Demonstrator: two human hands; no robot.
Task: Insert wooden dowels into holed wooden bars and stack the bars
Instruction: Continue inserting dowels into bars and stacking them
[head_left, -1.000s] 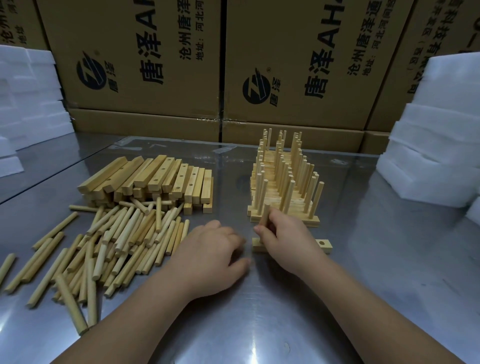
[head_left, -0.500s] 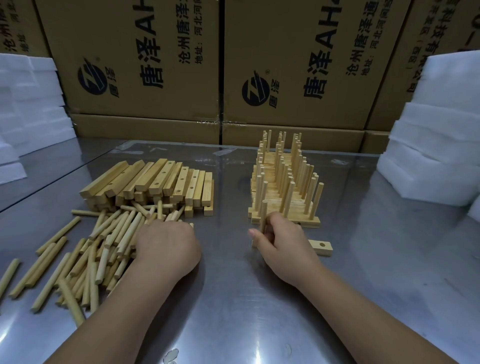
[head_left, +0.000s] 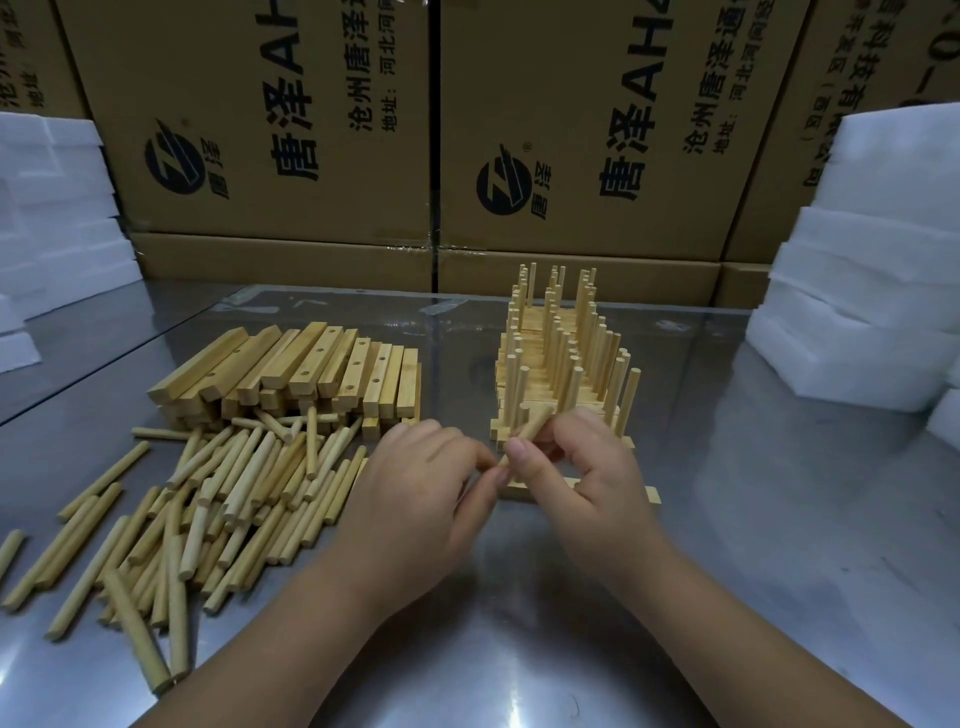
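Bar (head_left: 648, 494) lies flat on the table (head_left: 519, 654), just in front of the finished stack (head_left: 563, 374). Above the bar's left end a dowel (head_left: 532, 428) sits tilted, pinched between the right hand (head_left: 589, 483) thumb and fingers. Left hand (head_left: 421, 499) fingertips close on its lower end, probably a hand-over for aiming at a hole. Half a second ago the left hand was over the loose dowels (head_left: 234, 493), left of the bar.

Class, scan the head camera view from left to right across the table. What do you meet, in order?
left foam blocks → loose dowels → left hand → held dowel → right hand → right foam blocks
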